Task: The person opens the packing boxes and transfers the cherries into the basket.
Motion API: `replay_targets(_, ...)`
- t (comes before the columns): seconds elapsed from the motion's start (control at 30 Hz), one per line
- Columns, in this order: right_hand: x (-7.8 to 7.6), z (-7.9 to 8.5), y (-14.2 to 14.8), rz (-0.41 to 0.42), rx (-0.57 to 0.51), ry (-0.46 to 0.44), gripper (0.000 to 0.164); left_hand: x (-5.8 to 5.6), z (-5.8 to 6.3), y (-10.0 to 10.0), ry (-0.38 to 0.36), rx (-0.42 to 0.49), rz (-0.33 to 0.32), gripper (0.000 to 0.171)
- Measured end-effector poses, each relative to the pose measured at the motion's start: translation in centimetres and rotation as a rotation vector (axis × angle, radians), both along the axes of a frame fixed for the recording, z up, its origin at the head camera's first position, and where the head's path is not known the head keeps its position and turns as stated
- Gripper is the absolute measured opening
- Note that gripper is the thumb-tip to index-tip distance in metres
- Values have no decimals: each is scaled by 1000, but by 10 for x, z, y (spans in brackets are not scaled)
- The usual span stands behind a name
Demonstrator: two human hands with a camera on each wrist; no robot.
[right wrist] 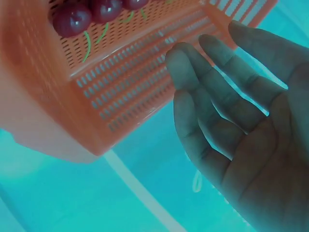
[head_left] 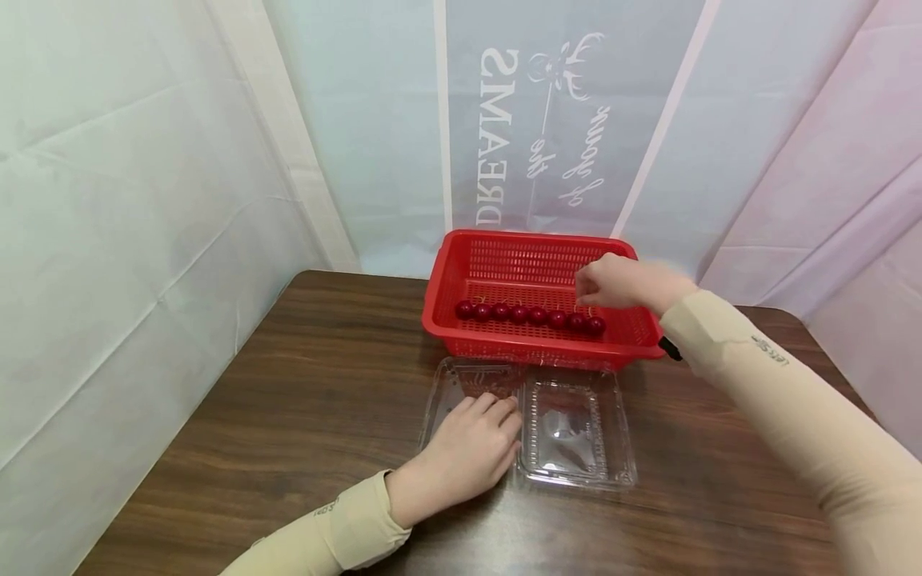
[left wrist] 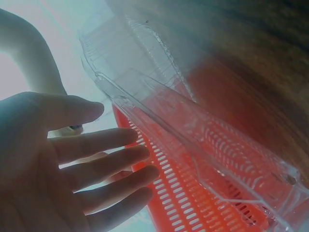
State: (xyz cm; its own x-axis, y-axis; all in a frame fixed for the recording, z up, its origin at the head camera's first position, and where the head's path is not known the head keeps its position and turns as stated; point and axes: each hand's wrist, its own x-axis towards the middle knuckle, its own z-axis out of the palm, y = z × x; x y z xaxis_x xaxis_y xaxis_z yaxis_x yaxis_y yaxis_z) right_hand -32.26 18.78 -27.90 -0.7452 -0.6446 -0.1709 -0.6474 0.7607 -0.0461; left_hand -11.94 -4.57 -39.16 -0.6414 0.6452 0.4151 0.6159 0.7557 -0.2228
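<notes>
A row of several dark red cherries with thin stems lies along the inside of a red slotted plastic basket. My right hand is above the basket's right part, near the end of the row. Its fingers are loosely bent in the right wrist view, with nothing between them. In front of the basket lies an opened clear plastic clamshell box. Over its left half is my left hand, fingers spread and nearly straight; whether they touch the plastic I cannot tell.
Everything stands on a dark wood-grain table. Behind the basket hangs a pale grey-blue cloth with printed lettering, and white fabric closes the left side. More pale fabric hangs at the right.
</notes>
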Motion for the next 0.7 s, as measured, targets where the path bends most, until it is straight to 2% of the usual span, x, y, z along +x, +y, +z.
replay_targets(0.17,21,-1,1,35,-41,56,7,-1,-2,-1,-8,9,-17,26)
replay_targets(0.43,50,-10,5,63,-175,178,9,-3,-1,-2,-27,47,-38,25)
replay_targets(0.57,63,-16,7,35,-251,289,16,-8,5,-6,-30,120,-31,30)
replay_targets(0.7,75,-22,11,-25,-334,347,32,-22,8,-14,34,256,-9,38)
